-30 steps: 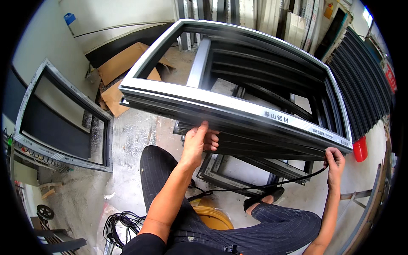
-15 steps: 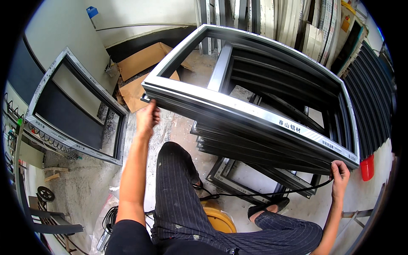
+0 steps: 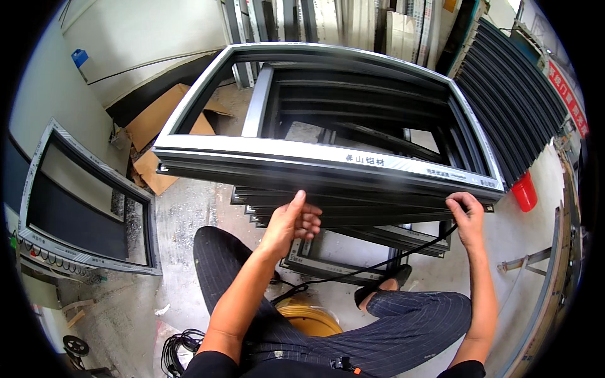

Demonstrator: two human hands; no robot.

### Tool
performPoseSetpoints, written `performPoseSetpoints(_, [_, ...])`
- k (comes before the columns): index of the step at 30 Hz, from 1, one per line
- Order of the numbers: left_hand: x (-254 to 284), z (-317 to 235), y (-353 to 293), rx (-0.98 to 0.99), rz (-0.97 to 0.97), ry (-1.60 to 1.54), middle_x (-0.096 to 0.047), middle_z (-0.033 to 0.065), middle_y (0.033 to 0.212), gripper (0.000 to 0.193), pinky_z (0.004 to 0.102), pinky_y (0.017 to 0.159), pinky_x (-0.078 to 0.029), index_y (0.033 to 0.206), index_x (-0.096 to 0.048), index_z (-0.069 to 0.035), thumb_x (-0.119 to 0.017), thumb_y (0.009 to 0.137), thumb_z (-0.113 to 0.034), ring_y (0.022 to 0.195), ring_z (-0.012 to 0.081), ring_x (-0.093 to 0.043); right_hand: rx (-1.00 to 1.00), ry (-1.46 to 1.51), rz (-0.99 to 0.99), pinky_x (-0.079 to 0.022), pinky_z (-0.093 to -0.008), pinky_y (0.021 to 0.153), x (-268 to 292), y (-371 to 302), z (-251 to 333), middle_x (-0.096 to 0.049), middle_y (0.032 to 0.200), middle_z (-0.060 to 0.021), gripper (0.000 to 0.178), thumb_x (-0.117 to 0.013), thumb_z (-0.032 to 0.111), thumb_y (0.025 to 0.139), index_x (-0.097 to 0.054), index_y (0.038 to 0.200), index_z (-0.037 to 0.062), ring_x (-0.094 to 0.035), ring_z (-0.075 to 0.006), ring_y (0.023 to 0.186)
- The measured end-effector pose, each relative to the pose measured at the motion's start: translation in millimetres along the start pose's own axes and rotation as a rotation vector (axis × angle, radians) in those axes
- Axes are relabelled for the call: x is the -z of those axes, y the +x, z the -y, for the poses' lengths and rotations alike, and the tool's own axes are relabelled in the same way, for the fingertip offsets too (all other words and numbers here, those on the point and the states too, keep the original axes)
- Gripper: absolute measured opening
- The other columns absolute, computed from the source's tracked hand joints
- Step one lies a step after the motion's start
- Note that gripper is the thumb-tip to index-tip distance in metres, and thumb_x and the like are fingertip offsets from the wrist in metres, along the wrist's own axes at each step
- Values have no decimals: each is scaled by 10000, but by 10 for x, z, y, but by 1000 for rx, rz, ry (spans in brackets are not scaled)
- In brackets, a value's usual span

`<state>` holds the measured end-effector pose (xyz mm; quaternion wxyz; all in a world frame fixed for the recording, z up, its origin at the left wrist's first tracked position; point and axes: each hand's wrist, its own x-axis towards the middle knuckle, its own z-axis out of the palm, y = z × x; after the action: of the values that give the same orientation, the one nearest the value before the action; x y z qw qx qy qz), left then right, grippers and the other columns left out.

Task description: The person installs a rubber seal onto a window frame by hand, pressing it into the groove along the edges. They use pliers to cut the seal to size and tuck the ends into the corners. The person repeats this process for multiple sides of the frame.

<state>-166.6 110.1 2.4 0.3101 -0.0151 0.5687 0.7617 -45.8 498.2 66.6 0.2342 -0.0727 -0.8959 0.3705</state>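
Observation:
A grey aluminium window frame (image 3: pixel 277 148) with a silvery film on top lies on a stack of dark frames (image 3: pixel 302 214) in front of me. At its near right corner my right hand (image 3: pixel 467 220) pinches a black rubber sealing strip (image 3: pixel 372 271) against the frame's front side. From those fingers the strip sags down to the left, toward the floor between my legs. My left hand (image 3: pixel 292 225) is just below the middle of the front side, thumb raised and fingers loosely curled apart. It appears to hold nothing.
Another frame (image 3: pixel 91 257) leans at the left, near a torn cardboard box (image 3: pixel 154 120). Long profiles (image 3: pixel 328 25) stand at the back; dark ribbed lengths (image 3: pixel 510 94) and a red bucket (image 3: pixel 524 192) are to the right. Below me are a yellow bucket (image 3: pixel 309 321) and a black coil (image 3: pixel 179 353).
My left hand has left the frame's near left corner and moved right to the middle of the front side. My right hand still pinches the strip. The whole view has shifted.

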Motion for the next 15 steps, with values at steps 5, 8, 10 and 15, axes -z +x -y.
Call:
performPoseSetpoints(5, [-106, 57, 205, -156, -152, -143, -641, 50, 743, 526, 221, 553, -480, 928, -652, 0, -576, 921, -520, 619, 119, -614, -5, -21, -1, -430, -251, 615, -22, -39, 103, -583, 787, -37, 117, -677, 97, 846, -652, 853, -17, -530, -115, 691])
performPoseSetpoints(8, [-105, 72, 243, -214, -135, -146, -628, 42, 696, 446, 226, 535, -462, 888, -652, -2, -578, 942, -439, 583, 115, -588, -15, -8, 17, -419, -241, 543, -4, -77, 78, -579, 784, -36, 120, -678, 106, 848, -655, 851, -12, -522, -105, 659])
performPoseSetpoints(10, [-116, 70, 241, -238, -152, -140, -621, 35, 674, 416, 232, 533, -460, 865, -654, -5, -564, 956, -400, 567, 114, -574, -15, -27, 31, -419, -241, 536, -14, -63, 74, -579, 782, -37, 117, -678, 106, 847, -658, 853, -9, -523, -106, 655])
performPoseSetpoints(15, [-241, 117, 237, -189, -161, -134, -631, 41, 706, 496, 234, 594, -476, 910, -665, -1, -561, 935, -485, 617, 118, -594, -10, -45, 41, -417, -266, 563, -10, -54, 90, -576, 764, -51, 127, -689, 112, 833, -664, 851, -12, -525, -130, 660])
